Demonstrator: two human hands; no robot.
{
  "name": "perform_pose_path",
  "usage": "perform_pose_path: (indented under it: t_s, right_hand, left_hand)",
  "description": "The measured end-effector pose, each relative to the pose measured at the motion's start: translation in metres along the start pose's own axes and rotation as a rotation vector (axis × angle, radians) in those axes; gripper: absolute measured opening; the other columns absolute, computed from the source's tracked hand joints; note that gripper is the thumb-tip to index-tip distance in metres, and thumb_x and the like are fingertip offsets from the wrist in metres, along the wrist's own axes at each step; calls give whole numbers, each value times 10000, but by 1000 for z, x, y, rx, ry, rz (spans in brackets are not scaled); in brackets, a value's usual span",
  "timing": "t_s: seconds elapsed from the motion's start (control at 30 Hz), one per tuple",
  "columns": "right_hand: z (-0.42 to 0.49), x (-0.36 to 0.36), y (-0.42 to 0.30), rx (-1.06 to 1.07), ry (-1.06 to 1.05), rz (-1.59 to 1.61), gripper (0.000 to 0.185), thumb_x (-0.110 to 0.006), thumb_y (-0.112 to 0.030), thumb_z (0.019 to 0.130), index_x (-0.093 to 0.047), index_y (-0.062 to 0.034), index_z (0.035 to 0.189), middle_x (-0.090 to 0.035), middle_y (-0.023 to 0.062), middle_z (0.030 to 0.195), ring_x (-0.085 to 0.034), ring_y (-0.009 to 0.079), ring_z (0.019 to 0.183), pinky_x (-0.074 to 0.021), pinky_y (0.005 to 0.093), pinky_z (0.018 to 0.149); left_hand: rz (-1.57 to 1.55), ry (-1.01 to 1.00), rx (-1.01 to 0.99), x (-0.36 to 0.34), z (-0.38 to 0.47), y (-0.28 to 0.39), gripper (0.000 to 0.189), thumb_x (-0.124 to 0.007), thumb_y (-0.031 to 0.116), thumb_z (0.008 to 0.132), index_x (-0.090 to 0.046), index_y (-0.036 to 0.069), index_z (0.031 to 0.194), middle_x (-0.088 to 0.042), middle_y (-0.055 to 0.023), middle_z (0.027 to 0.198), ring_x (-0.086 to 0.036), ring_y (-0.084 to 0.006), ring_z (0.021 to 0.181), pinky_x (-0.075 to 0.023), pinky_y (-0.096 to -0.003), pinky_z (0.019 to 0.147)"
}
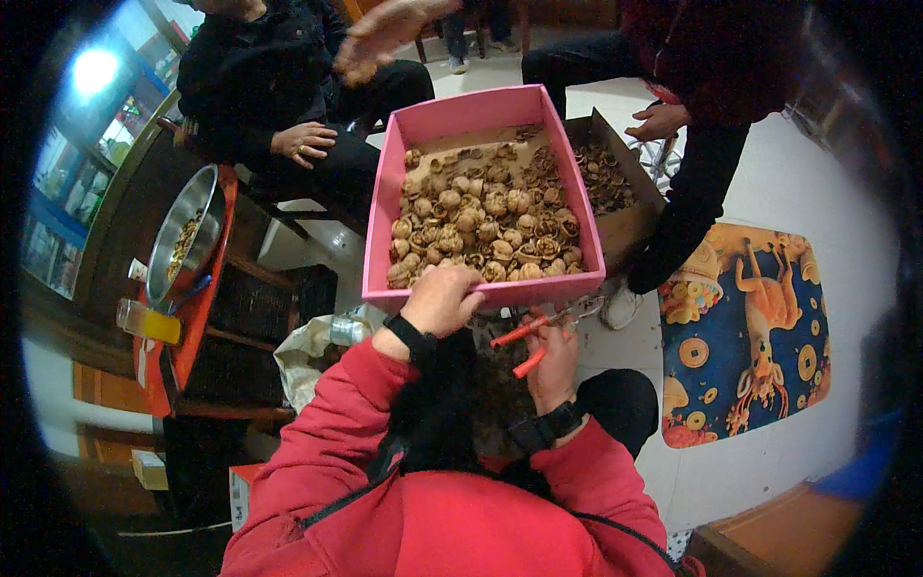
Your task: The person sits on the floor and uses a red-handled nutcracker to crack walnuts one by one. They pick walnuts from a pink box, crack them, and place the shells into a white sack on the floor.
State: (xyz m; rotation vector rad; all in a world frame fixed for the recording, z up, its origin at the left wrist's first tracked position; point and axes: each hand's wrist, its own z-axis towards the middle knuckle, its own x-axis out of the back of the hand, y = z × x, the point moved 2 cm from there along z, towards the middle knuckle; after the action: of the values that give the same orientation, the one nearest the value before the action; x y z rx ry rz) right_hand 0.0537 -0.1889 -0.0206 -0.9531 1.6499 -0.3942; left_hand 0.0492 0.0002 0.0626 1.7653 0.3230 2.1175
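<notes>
A pink box (484,290) full of walnuts (469,220), some whole and some cracked, stands in front of me. My left hand (443,294) reaches over its near wall, fingertips among the nuts. Those fingertips are hidden, so whether they pinch a walnut does not show. Just below the box's near right corner, my right hand (554,353) grips a plier-type nutcracker (520,332) with orange-red handles. Its handles are spread, and its metal head points right, towards the box corner.
Behind the box's right side sits a carton of shells (602,180). A steel bowl of nut kernels (186,234) and a jar of yellow liquid (150,322) stand on a red-topped table at left. Two people sit opposite; one person's blurred hand (386,36) hovers beyond the box. A patterned mat (746,335) lies at right.
</notes>
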Motion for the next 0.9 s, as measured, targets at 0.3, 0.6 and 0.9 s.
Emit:
perform_pose_path:
  t_s: [0.3, 0.6, 0.9]
  right_hand:
    - [-4, 9, 8, 58, 54, 129, 162, -481, -47, 846, -534, -32, 998, -588, 70, 941, -576, 191, 868, -463, 319, 811]
    - [-10, 17, 9, 62, 169, 24, 128, -479, -61, 839, -562, 9, 905, -597, 67, 847, -584, 190, 774, -466, 311, 704]
    - [-1, 46, 21, 40, 155, -281, 199, -558, -166, 834, -508, 14, 905, -478, 53, 697, -488, 178, 590, -387, 354, 504]
  left_hand:
    - [-39, -36, -63, 9, -16, -7, 150, -639, 231, 785, -639, 83, 802, -605, -114, 784, -582, -321, 820, -468, -417, 685]
    - [-370, 113, 25, 28, -12, 1, 165, -624, 195, 853, -656, 42, 802, -628, -78, 768, -604, -194, 760, -477, -303, 666]
    - [-1481, -323, -851, 152, -69, 167, 445, -567, 346, 877, -567, -44, 1091, -576, -176, 1093, -529, -313, 1042, -408, -425, 911]
